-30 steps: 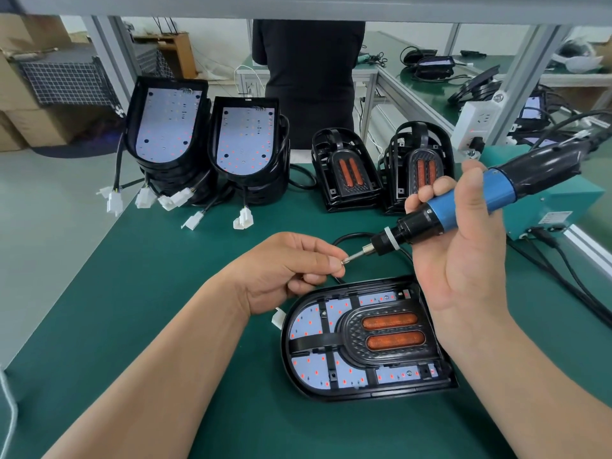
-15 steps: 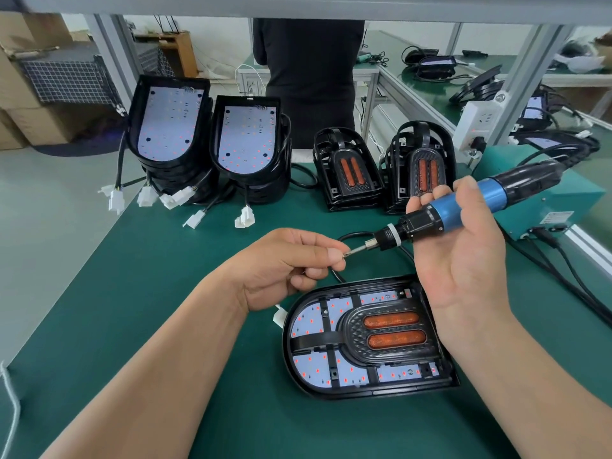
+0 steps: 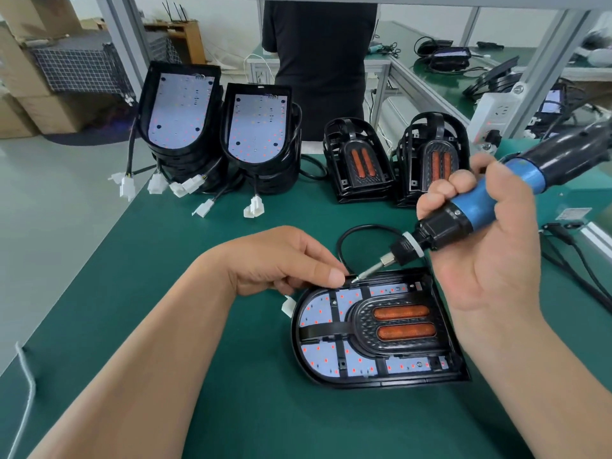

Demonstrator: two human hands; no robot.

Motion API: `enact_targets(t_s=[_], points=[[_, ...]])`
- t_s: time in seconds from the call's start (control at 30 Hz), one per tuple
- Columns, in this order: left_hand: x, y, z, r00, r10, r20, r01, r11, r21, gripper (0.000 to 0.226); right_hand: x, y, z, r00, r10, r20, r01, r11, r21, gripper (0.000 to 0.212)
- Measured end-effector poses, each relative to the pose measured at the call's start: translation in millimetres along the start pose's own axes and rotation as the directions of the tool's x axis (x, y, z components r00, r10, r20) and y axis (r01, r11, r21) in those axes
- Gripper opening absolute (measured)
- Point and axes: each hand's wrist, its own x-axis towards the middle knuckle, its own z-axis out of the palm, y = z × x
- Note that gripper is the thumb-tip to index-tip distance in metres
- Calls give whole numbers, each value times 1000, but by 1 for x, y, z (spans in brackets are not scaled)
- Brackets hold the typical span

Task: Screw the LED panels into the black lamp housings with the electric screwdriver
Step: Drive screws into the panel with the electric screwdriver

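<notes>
A black lamp housing (image 3: pixel 334 380) lies flat on the green table, its white LED panel (image 3: pixel 318 314) under a black cover with two orange strips. My right hand (image 3: pixel 490 266) grips the blue and black electric screwdriver (image 3: pixel 480 207), which slants down to the left. Its bit tip (image 3: pixel 356 278) touches the housing's upper left rim. My left hand (image 3: pixel 281 260) has curled fingers, and its thumb and forefinger pinch a tiny screw at the bit tip. The screw itself barely shows.
Two stacks of housings with bare LED panels (image 3: pixel 182 111) (image 3: pixel 258 130) stand at the back left, white connectors trailing. Two stacks of black covers (image 3: pixel 357 160) (image 3: pixel 433 160) stand behind. A teal box (image 3: pixel 583 190) and cables lie right. A person in black (image 3: pixel 318 61) stands beyond.
The screwdriver has dropped and tilted, bringing the bit from mid-air down onto the housing's upper rim. My left hand moved down with the tip.
</notes>
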Motion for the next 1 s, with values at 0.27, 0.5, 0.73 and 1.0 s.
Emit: enact_targets(t_s=[0.27,0.5,0.73,1.0], points=[[0,-1,3,998,-31,-47,37,990,136,35,-19,1,15,979,70,191,-41,988,-152,17],[1,-1,3,999,5,-52,3,989,149,28,-32,12,21,939,132,318,-64,974,-216,26],[0,0,4,999,4,-45,2,991,136,27,-36,18,20,912,161,377,-67,966,-251,28],[0,0,5,999,-4,-47,10,992,127,23,-37,17,18,881,171,441,-62,966,-250,29]])
